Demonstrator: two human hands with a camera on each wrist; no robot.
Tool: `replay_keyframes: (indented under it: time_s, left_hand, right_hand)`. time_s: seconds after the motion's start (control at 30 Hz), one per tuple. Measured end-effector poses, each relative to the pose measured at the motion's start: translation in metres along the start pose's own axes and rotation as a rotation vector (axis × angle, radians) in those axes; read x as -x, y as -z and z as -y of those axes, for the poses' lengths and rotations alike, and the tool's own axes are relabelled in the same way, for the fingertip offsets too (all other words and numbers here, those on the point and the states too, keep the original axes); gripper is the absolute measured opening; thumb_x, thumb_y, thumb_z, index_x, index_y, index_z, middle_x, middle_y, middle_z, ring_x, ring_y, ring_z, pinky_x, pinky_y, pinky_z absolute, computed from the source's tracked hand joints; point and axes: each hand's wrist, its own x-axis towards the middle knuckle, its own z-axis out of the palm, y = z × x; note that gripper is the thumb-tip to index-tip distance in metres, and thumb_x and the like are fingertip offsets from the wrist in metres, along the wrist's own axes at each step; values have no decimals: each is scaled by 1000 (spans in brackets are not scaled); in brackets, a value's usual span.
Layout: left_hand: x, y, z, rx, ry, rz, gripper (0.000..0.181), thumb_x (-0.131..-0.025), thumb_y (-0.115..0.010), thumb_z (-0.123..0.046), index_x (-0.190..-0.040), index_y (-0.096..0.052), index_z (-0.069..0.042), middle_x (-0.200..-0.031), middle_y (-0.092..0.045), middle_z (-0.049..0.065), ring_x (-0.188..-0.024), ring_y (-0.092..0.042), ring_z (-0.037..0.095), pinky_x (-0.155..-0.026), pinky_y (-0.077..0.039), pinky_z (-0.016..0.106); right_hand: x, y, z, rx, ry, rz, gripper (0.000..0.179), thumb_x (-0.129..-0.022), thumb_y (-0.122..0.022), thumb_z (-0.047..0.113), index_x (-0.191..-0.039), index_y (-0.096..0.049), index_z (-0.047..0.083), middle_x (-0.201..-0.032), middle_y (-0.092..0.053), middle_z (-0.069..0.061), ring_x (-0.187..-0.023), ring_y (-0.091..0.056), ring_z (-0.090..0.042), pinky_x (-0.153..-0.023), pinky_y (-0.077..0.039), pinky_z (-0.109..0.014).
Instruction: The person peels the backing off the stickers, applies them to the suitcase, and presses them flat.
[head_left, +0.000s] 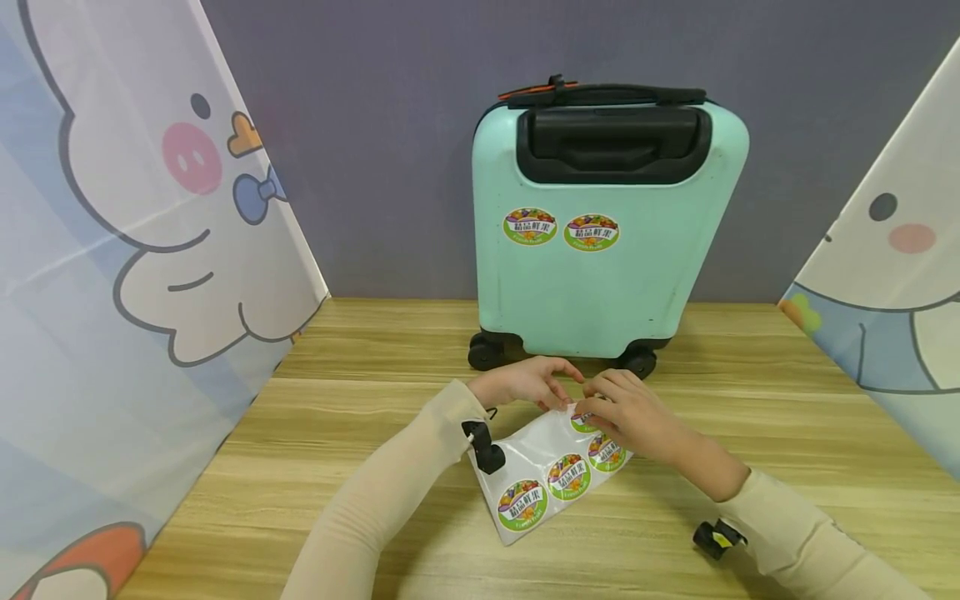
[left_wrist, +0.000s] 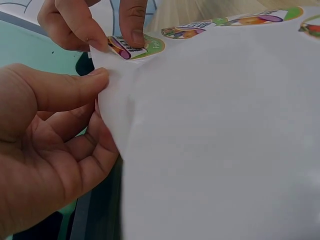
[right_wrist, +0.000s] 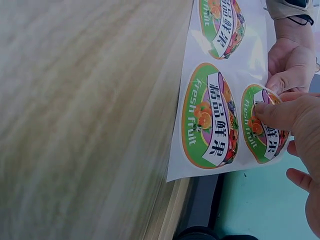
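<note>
A white sheet of oval fruit stickers [head_left: 525, 457] lies aslant on the table, its far edge lifted. My left hand [head_left: 525, 383] pinches that edge, thumb on top and fingers beneath, as the left wrist view shows. At the far corner my right hand [head_left: 633, 417] pinches an oval sticker [right_wrist: 254, 131]; its thumb lies on the printed face. Whether the sticker's edge is off the backing I cannot tell. Beside it a whole sticker [right_wrist: 210, 117] lies flat on the sheet. Behind both hands stands a mint-green suitcase [head_left: 592, 296], bearing two matching stickers, left [head_left: 530, 227] and right [head_left: 592, 232].
The wood-grain table [head_left: 360, 358] runs back to a grey wall panel [head_left: 375, 167]. Cartoon-printed cloths hang on the left [head_left: 90, 317] and right [head_left: 885, 292]. Black wheels [head_left: 487, 352] carry the suitcase, close behind my hands.
</note>
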Motion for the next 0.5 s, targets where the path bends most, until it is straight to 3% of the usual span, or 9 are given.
replay_keyframes:
  time_s: [0.1, 0.27, 0.37, 0.47, 0.5]
  left_hand:
    - [-1, 0, 1, -5, -1, -13, 49, -92, -63, 8, -138, -50, -3, -99, -71, 11, -82, -65, 14, -69, -54, 27]
    - [-1, -1, 1, -5, -1, -46, 49, -92, -64, 8, -138, -52, -3, -98, -71, 10, -84, -65, 15, -69, -54, 26]
    - [-2, -2, 2, -5, -3, -63, 49, -91, -65, 8, -137, -52, -3, -96, -71, 8, -84, -64, 14, -69, -53, 26]
    - [-2, -2, 2, -5, -8, -73, 48, -91, -65, 8, -137, -52, -3, -94, -70, 7, -83, -64, 13, -68, -52, 25]
    - [-2, -2, 2, -8, -11, -76, 48, -91, -65, 8, -136, -53, -3, -94, -70, 7, -83, -64, 13, -67, -52, 25]
  right_hand:
    - [-1, 0, 0, -11, 1, -19, 37, -107, -45, 33, -91, -71, 13, -96, -63, -5, -90, -57, -25, -76, -45, -41]
    - [-1, -1, 0, -22, 19, -45, 4, -93, -71, 15, -93, -69, 11, -100, -65, -10, -91, -58, -28, -76, -46, -43]
    - [-1, -1, -1, -24, 31, -57, 14, -85, -79, 7, -93, -67, 11, -103, -65, -12, -92, -59, -29, -76, -47, -44]
    - [-1, -3, 0, -23, 40, -78, 5, -94, -70, 13, -91, -67, 10, -102, -65, -12, -92, -59, -29, -75, -46, -44]
    - [-1, -3, 0, -22, 42, -84, 11, -99, -64, 17, -91, -67, 10, -101, -65, -12, -91, -60, -29, -75, -46, -44]
